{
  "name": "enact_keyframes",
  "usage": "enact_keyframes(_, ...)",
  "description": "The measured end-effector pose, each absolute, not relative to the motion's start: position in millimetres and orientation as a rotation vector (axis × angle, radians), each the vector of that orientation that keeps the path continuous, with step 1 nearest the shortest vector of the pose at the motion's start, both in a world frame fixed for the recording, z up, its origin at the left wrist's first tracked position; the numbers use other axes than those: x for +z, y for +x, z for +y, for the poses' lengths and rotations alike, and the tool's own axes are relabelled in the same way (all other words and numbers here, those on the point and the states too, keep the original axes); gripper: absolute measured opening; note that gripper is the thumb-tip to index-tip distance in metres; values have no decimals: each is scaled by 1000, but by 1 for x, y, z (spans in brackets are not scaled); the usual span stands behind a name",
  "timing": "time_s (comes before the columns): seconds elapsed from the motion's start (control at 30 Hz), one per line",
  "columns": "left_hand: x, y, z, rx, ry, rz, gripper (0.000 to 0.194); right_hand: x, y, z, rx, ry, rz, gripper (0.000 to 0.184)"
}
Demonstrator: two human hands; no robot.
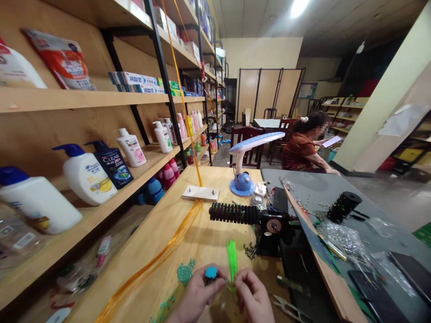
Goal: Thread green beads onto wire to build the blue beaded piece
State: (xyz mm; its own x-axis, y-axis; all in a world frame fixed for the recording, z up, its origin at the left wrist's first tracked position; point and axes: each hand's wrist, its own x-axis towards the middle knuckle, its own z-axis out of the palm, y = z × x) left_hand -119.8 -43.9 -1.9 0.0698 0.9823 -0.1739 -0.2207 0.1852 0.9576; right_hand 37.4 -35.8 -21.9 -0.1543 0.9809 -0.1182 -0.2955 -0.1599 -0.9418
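My left hand (197, 296) is closed around a small dark spool with a blue top (211, 272), low in the head view. My right hand (253, 294) pinches the base of a tuft of bright green fibres (231, 259) that stands upright between the two hands. Both hands hover over the wooden table (202, 220). Small green beads (185, 272) lie scattered just left of my left hand. A black ribbed roller on a small vise-like stand (247, 215) sits beyond the hands.
Orange strands (161, 255) run across the table up to the ceiling. A blue desk lamp (243, 179), a white block (200, 193), snips (290, 308) and bags of small parts (343, 237) lie around. Shelves of bottles (90, 172) line the left. A person (305, 146) sits behind.
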Motion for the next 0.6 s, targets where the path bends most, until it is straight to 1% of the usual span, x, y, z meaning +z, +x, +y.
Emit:
enact_keyframes(0.13,1,-117,-46,1148,936,1048,45,-25,34,-43,1694,-975,-1025,62)
enact_keyframes(0.23,1,-115,-46,1152,935,1044,44,-26,32,-44,1745,-956,-1006,62)
enact_keyframes(0.6,5,-113,-45,1153,973,1057,41,-24,31,-43,1769,-915,-957,60)
